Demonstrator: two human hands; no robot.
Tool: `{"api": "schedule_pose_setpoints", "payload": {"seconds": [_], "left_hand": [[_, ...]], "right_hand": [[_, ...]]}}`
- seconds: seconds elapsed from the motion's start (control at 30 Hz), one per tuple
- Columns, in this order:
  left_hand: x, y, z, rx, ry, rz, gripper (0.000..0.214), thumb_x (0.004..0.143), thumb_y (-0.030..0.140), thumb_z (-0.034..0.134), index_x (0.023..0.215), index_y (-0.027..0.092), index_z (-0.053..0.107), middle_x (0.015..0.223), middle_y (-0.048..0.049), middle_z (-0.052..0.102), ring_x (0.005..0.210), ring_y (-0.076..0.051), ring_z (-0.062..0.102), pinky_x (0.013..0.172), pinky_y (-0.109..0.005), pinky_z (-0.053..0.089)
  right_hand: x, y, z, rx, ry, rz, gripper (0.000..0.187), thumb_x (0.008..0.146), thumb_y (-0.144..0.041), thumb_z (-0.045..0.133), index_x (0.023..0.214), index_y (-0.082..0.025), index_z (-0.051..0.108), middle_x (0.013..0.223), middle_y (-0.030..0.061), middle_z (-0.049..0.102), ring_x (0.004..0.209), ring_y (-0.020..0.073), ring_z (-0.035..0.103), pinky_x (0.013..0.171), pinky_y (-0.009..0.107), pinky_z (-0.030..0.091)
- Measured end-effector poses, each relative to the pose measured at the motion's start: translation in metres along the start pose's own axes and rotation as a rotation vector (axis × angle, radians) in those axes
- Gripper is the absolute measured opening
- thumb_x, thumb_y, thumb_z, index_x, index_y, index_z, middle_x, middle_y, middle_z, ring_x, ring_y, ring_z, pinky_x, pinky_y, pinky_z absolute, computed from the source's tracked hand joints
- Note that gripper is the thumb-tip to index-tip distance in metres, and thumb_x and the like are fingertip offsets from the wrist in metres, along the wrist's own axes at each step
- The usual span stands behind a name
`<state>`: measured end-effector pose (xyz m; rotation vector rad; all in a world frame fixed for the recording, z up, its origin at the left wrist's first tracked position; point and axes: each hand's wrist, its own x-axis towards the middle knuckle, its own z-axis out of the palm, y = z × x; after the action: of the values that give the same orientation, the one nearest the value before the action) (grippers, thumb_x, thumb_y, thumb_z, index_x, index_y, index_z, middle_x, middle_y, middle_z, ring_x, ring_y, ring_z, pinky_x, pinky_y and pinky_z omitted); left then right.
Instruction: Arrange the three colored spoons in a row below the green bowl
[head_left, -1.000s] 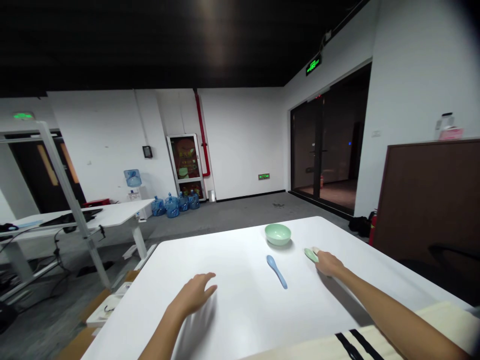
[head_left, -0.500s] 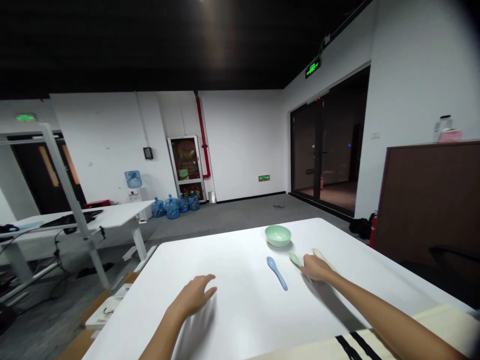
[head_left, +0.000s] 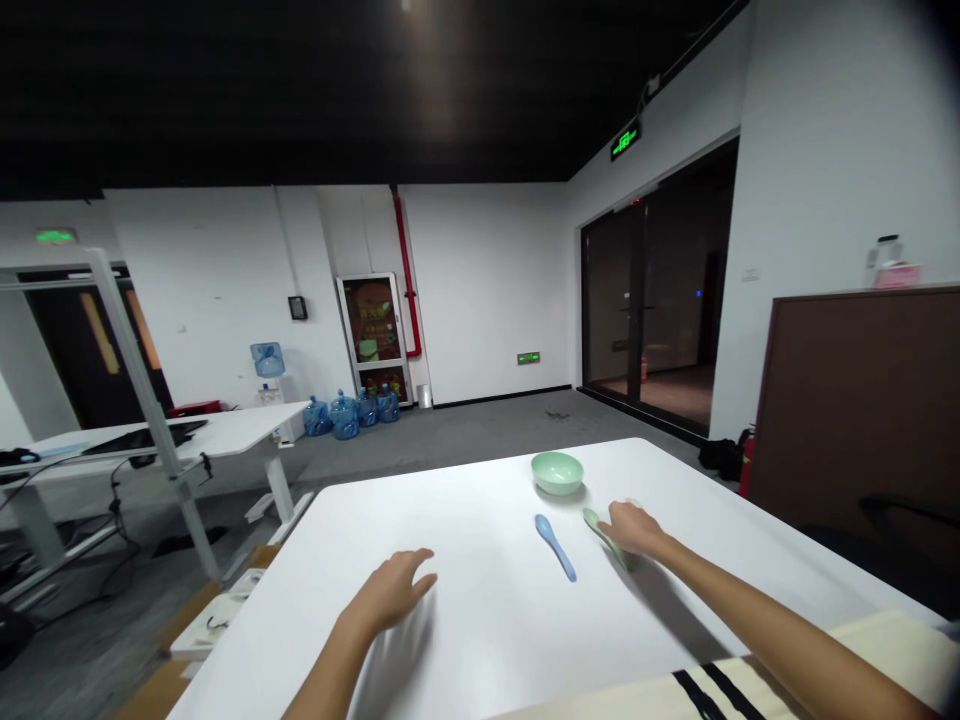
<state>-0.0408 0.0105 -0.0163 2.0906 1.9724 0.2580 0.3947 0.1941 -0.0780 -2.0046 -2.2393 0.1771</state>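
My left hand (head_left: 397, 588) hovers over the left part of the white table (head_left: 480, 630), fingers stretched out and apart from the thumb, holding nothing. My right hand (head_left: 636, 527) is low over the table, its fingers curled downward; what is under them is hidden. Just left of its fingers lies a light green spoon (head_left: 616, 552), handle pointing toward me. A pale cream spoon is almost wholly covered by this hand. To the left lies a blue spoon (head_left: 555, 546), bowl end away from me. A green bowl (head_left: 556, 474) stands upright behind the spoons.
A cream cloth with black stripes (head_left: 795, 668) lies along the near right table edge. Left of the table are cardboard and white trays (head_left: 206, 625) and another desk (head_left: 240, 425). A brown cabinet (head_left: 855, 400) stands at right; blue water bottles (head_left: 345, 415) sit on the floor behind.
My right hand has shifted slightly right and away from me, uncovering more of the green spoon and covering most of the cream one. My left hand stays nearly still.
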Motion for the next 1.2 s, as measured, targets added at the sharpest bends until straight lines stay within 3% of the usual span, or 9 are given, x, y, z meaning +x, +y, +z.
{"api": "schedule_pose_setpoints", "payload": {"seconds": [0.1, 0.23, 0.43, 0.53, 0.67, 1.2], "left_hand": [[0.002, 0.0, 0.001, 0.005, 0.002, 0.008, 0.054, 0.091, 0.051, 0.043, 0.137, 0.025, 0.053, 0.138, -0.008, 0.059, 0.129, -0.029, 0.051, 0.105, -0.04, 0.04], [0.003, 0.002, 0.002, -0.001, -0.004, 0.016, 0.055, 0.091, 0.051, 0.042, 0.138, 0.024, 0.052, 0.14, -0.008, 0.057, 0.131, -0.029, 0.049, 0.106, -0.041, 0.04], [0.001, 0.005, 0.001, 0.007, -0.014, 0.02, 0.055, 0.091, 0.051, 0.042, 0.138, 0.024, 0.052, 0.139, -0.0088, 0.058, 0.129, -0.029, 0.051, 0.105, -0.041, 0.04], [0.0, 0.005, 0.0, 0.009, -0.015, 0.02, 0.055, 0.091, 0.052, 0.042, 0.138, 0.024, 0.052, 0.139, -0.0083, 0.058, 0.129, -0.028, 0.051, 0.106, -0.041, 0.04], [0.0, 0.006, 0.0, 0.003, -0.005, 0.027, 0.054, 0.091, 0.052, 0.042, 0.137, 0.025, 0.053, 0.138, -0.0082, 0.059, 0.128, -0.028, 0.052, 0.105, -0.041, 0.04], [-0.001, 0.008, -0.002, 0.003, -0.025, 0.007, 0.058, 0.091, 0.056, 0.039, 0.138, 0.026, 0.052, 0.139, -0.0079, 0.058, 0.131, -0.027, 0.05, 0.106, -0.041, 0.04]], "right_hand": [[-0.004, -0.014, -0.024, 0.024, 0.046, 0.009, 0.047, 0.09, -0.052, 0.044, 0.099, -0.013, 0.068, 0.107, 0.0189, 0.069, 0.097, 0.0306, 0.065, 0.076, 0.036, 0.044], [-0.018, -0.047, -0.044, 0.117, 0.115, -0.079, 0.06, 0.089, -0.06, 0.042, 0.126, -0.016, 0.06, 0.124, 0.0179, 0.065, 0.113, 0.0327, 0.06, 0.087, 0.038, 0.045], [-0.05, -0.088, -0.027, 0.195, 0.093, -0.224, 0.084, 0.087, -0.069, 0.038, 0.155, -0.021, 0.027, 0.161, 0.0139, 0.023, 0.145, 0.0346, 0.027, 0.11, 0.05, 0.031], [-0.059, -0.091, -0.015, 0.201, -0.01, -0.252, 0.087, 0.086, -0.071, 0.039, 0.157, -0.024, 0.022, 0.164, 0.0124, 0.015, 0.148, 0.0363, 0.017, 0.113, 0.054, 0.026], [-0.065, -0.087, -0.01, 0.203, -0.086, -0.264, 0.088, 0.085, -0.072, 0.04, 0.157, -0.027, 0.019, 0.165, 0.0103, 0.01, 0.148, 0.0377, 0.015, 0.114, 0.056, 0.024], [-0.066, -0.086, -0.014, 0.209, -0.081, -0.267, 0.087, 0.086, -0.071, 0.04, 0.157, -0.026, 0.019, 0.164, 0.0113, 0.013, 0.147, 0.0381, 0.018, 0.114, 0.054, 0.024]]}}
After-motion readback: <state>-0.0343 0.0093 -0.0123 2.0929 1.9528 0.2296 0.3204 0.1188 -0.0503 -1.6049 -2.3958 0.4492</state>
